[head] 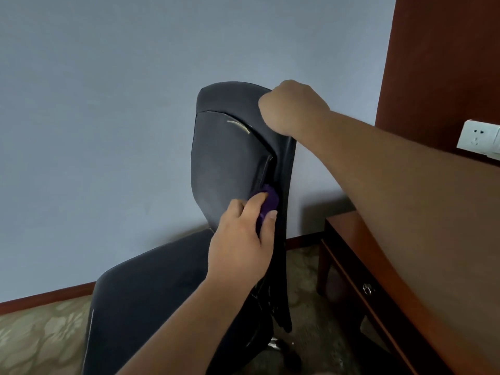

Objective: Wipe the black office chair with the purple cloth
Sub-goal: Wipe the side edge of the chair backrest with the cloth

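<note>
Left hand (240, 239) pinches purple cloth (271, 199) against the chair (224, 158) back, low on its right edge. Right hand (292, 104) curls round the top corner, steadying. That edge runs straight up from cloth toward right hand; upward stroke likely.

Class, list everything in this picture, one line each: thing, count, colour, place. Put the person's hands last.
chair: one, black, centre, before the wall
cloth: one, purple, against the backrest's right edge
wall: one, blue-grey, behind the chair
skirting board: one, red-brown, foot of the wall
carpet: one, beige, floor
desk: one, red-brown wood, right of the chair
drawer knob: one, silver, desk front
wood panel: one, red-brown, upper right
socket: one, white, on the panel
left hand: one, holds the cloth
right hand: one, grips the backrest's top
</note>
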Demonstrator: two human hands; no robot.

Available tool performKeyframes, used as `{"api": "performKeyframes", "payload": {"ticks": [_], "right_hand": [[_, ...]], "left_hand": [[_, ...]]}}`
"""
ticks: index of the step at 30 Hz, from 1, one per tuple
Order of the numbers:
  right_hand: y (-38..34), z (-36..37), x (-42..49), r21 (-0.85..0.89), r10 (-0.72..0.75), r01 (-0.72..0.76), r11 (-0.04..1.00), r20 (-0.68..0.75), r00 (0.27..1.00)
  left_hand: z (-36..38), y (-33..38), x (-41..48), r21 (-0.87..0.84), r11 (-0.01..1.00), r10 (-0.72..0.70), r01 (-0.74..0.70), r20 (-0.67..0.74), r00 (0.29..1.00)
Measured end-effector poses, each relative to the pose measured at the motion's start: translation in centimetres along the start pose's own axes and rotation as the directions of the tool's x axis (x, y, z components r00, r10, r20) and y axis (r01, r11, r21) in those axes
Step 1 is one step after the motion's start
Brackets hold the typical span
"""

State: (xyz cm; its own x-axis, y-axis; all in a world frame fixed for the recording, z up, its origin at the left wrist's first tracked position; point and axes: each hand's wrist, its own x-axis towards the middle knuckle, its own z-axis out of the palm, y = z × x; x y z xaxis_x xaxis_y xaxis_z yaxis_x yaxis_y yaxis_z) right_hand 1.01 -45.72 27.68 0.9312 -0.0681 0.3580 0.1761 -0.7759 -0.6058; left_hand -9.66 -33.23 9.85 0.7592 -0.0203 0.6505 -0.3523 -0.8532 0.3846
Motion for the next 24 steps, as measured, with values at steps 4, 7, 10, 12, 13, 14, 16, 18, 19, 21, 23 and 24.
{"api": "performKeyframes", "payload": {"ticks": [4,7,10,12,13,14,16,18,19,21,23,24], "right_hand": [[0.3,0.1,0.8,-0.033,-0.026,0.027,0.999,0.005,1.000],[0.7,-0.1,0.8,-0.084,-0.047,0.047,0.995,0.013,0.999],[0.7,-0.1,0.5,-0.131,-0.113,0.114,0.985,0.013,0.994],[0.8,-0.1,0.5,-0.106,-0.099,0.099,0.989,0.002,0.995],[0.9,0.0,0.5,-0.069,-0.061,0.060,0.996,-0.014,0.998],[0.9,0.0,0.4,-0.047,-0.031,0.030,0.998,-0.026,0.999],[0.9,0.1,0.0,0.024,0.015,-0.013,1.000,-0.057,0.998],[0.9,0.1,-0.7,0.076,0.056,-0.048,0.996,-0.105,0.993],[1.0,0.2,-1.0,0.060,0.055,-0.048,0.997,-0.120,0.991],[1.2,0.3,-1.5,0.015,0.041,-0.039,0.999,-0.144,0.989],[1.3,0.4,-1.9,0.034,0.046,-0.041,0.999,-0.151,0.987],[1.3,0.4,-2.2,0.069,0.051,-0.041,0.997,-0.149,0.988]], "left_hand": [[1.7,-0.4,-1.5,0.092,0.995,-0.043,0.038,0.057,0.997],[2.5,-0.2,-2.3,0.080,0.993,-0.093,0.087,0.069,0.993],[2.8,0.2,-2.3,0.065,0.986,-0.156,0.152,0.051,0.987],[2.5,0.7,-1.9,0.013,0.983,-0.183,0.182,0.037,0.982],[2.2,0.9,-1.6,-0.033,0.980,-0.194,0.195,0.032,0.981],[1.8,1.1,-1.3,-0.078,0.976,-0.202,0.203,0.023,0.979],[1.2,1.4,-0.8,-0.097,0.975,-0.198,0.198,0.004,0.980],[0.9,1.3,-0.7,-0.013,0.987,-0.163,0.163,0.016,0.987],[0.9,1.2,-1.0,0.037,0.990,-0.139,0.138,0.031,0.990],[1.3,0.7,-1.8,0.106,0.990,-0.105,0.097,0.071,0.992],[1.7,0.3,-2.5,0.115,0.988,-0.110,0.099,0.095,0.989],[1.8,0.2,-2.5,0.091,0.988,-0.132,0.123,0.098,0.986]]}}
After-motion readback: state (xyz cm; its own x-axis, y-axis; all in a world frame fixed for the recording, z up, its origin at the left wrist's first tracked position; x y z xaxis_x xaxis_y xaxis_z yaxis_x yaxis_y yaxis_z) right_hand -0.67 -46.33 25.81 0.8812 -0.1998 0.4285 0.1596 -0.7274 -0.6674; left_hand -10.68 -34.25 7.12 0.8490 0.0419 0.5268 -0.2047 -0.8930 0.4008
